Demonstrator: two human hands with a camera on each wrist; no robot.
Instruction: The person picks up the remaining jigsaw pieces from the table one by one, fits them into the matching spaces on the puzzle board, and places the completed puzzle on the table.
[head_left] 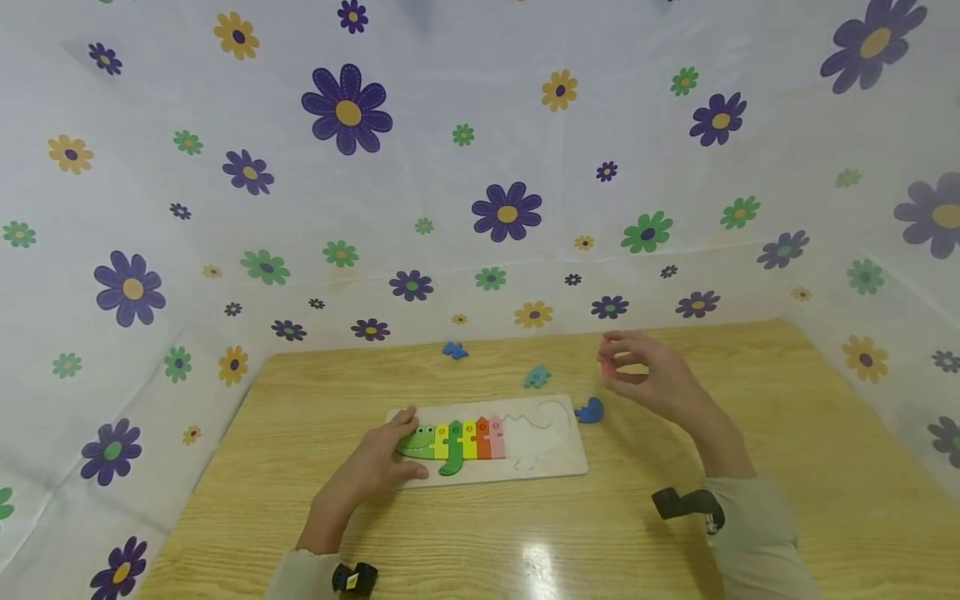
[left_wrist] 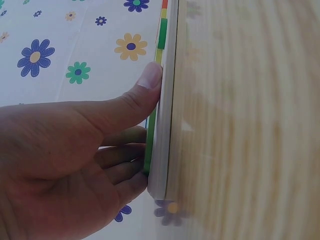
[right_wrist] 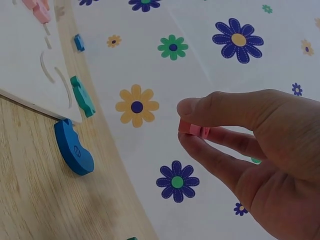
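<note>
Currently in the right grip [head_left: 656, 375]: pink-red piece [right_wrist: 194, 129], pinched between thumb and fingertips, probably held by its sides for fine control.
At the left grip [head_left: 375, 458]: thumb and bent fingers holding the left end of the puzzle board [head_left: 551, 472], likely to stop any sliding on the worktop [head_left: 450, 542]; perhaps placed by the crocodile head [head_left: 415, 445] so as to leave the right half uncovered.
Filled left half: crocodile head, then coloured body segments [head_left: 469, 440] in yellow, green, yellow, orange and pink, set side by side, apparently in body order.
Bare right half: tail outline [head_left: 553, 415] and foot outline [head_left: 523, 461] showing, seemingly turned toward the right grip for easy reach.
Loose pieces: curved blue piece [head_left: 590, 410] just beside the right end, contact hard to tell; teal piece [head_left: 537, 377] beyond the far edge; dark blue piece [head_left: 454, 350] farther off, to the far left of the teal one; likely spread apart for easy picking.
Place of the pink-red piece: directly between the fingertips, on the left side of the right grip, raised above the worktop, apart from the puzzle board, beyond its far right corner and well away from the left grip.
</note>
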